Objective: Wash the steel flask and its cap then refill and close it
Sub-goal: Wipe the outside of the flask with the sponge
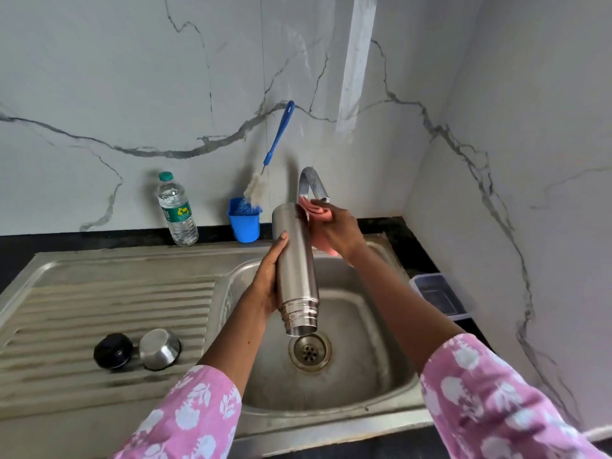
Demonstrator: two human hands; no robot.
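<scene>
The steel flask (295,266) hangs upside down over the sink basin (364,369), its open mouth just above the drain (309,352). My left hand (269,279) grips its left side. My right hand (334,231) holds a pink cloth (314,209) against the flask's upturned base, below the tap (311,182). No water stream is visible. On the ribbed drainboard (99,319) to the left lie the black inner cap (112,351) and the steel outer cap (159,349), side by side.
A plastic water bottle (177,210) stands on the dark counter at the back. Beside it a blue cup (244,223) holds a blue-handled bottle brush (268,167). A clear lidded box (437,294) sits right of the sink, near the marble corner wall.
</scene>
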